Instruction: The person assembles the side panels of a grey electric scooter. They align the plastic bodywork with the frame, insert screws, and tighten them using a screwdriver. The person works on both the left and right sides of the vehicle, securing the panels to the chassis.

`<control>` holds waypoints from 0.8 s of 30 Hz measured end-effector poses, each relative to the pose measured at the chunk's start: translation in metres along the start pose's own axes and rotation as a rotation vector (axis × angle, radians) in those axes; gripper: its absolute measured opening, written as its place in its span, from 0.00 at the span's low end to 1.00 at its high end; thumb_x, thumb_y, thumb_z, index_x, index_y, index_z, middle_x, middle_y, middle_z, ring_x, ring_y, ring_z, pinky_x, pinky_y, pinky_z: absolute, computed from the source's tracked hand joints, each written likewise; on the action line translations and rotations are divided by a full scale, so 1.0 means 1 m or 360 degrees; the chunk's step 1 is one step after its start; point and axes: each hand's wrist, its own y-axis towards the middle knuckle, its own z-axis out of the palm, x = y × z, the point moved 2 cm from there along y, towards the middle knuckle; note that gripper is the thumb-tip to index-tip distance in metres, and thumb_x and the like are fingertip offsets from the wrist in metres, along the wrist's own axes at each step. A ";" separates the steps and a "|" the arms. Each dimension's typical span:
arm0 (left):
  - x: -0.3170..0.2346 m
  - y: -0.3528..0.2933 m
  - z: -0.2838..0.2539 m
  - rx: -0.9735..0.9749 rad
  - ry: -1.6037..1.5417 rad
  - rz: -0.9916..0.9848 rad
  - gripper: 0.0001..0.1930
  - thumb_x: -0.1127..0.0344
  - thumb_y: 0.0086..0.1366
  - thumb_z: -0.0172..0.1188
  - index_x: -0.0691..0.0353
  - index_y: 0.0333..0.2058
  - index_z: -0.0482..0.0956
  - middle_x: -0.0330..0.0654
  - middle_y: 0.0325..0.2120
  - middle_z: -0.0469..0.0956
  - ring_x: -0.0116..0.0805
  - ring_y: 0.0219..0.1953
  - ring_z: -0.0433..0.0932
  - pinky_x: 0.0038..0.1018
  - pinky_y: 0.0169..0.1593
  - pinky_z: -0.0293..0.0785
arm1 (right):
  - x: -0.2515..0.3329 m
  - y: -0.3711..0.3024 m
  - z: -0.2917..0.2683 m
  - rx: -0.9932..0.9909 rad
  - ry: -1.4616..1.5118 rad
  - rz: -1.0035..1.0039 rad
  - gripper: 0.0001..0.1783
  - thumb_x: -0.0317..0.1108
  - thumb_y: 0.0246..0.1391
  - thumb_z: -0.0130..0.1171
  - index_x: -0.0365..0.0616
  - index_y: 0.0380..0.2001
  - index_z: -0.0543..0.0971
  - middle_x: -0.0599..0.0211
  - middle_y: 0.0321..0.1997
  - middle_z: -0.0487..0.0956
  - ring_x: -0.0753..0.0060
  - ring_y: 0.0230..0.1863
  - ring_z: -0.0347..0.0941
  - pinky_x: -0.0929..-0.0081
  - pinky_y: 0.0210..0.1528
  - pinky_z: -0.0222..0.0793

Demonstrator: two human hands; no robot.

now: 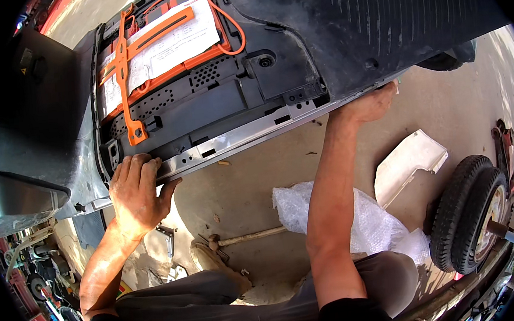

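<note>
A dark vehicle body point(379, 21) with an uncovered battery compartment lies before me. Along its near edge runs a silvery metal side rail point(237, 142). My left hand point(136, 192) grips the rail's left end, fingers bent over the top and thumb below. Farther right, my right hand point(365, 105) is curled against the underside of the same edge, most of its fingers hidden. Inside the compartment sits an orange battery pack point(199, 57), with an orange strap bracket point(121, 71) across it. A printed paper sheet point(182, 38) lies on the pack.
Bubble wrap point(295, 209) and a pale cut panel point(410, 162) lie on the floor beyond my knees. Black tyres point(466, 215) stand at the right. Several tools and parts crowd the lower left, and a wooden-handled hammer point(251, 237) lies by my foot.
</note>
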 end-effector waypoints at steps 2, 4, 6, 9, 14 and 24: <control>-0.005 0.001 0.007 0.0004 0.0059 0.0022 0.29 0.64 0.51 0.80 0.68 0.48 0.76 0.54 0.43 0.77 0.54 0.43 0.78 0.44 0.46 0.76 | 0.015 0.000 0.000 -0.0018 0.0128 0.0111 0.32 0.48 0.74 0.39 0.30 0.60 0.76 0.51 0.60 0.77 0.56 0.56 0.76 0.60 0.61 0.72; -0.019 0.013 0.003 -0.0064 0.0091 0.0107 0.30 0.65 0.52 0.80 0.69 0.50 0.76 0.55 0.44 0.76 0.55 0.44 0.78 0.44 0.46 0.76 | 0.016 0.001 -0.001 -0.0012 0.0324 0.0200 0.32 0.48 0.73 0.39 0.29 0.60 0.76 0.51 0.60 0.76 0.56 0.57 0.75 0.61 0.62 0.72; -0.031 0.020 0.005 -0.0129 0.0096 0.0121 0.31 0.65 0.53 0.79 0.69 0.53 0.75 0.55 0.46 0.76 0.56 0.47 0.77 0.44 0.48 0.75 | 0.014 0.002 -0.001 0.0003 0.0454 0.0230 0.31 0.47 0.73 0.40 0.29 0.60 0.76 0.52 0.60 0.76 0.57 0.58 0.75 0.61 0.62 0.71; -0.026 0.018 0.007 -0.0087 -0.0019 0.0026 0.32 0.64 0.52 0.80 0.69 0.52 0.76 0.55 0.45 0.77 0.56 0.46 0.77 0.45 0.48 0.75 | 0.014 0.003 -0.002 0.0008 0.0546 0.0250 0.30 0.46 0.72 0.40 0.29 0.59 0.76 0.53 0.60 0.76 0.57 0.59 0.74 0.61 0.62 0.71; -0.020 0.023 0.006 -0.0025 -0.0081 -0.0095 0.28 0.64 0.47 0.82 0.65 0.41 0.73 0.51 0.37 0.74 0.55 0.40 0.74 0.46 0.42 0.73 | 0.018 0.001 0.000 0.0004 0.0655 0.0374 0.29 0.45 0.72 0.42 0.30 0.59 0.76 0.54 0.60 0.76 0.58 0.60 0.73 0.62 0.63 0.69; -0.013 0.028 0.008 0.0014 -0.0175 -0.0098 0.27 0.65 0.45 0.82 0.63 0.35 0.70 0.49 0.32 0.70 0.55 0.35 0.71 0.45 0.38 0.69 | 0.019 0.001 -0.005 -0.0014 0.0695 0.0371 0.30 0.46 0.75 0.43 0.29 0.62 0.73 0.52 0.62 0.74 0.59 0.61 0.71 0.63 0.65 0.67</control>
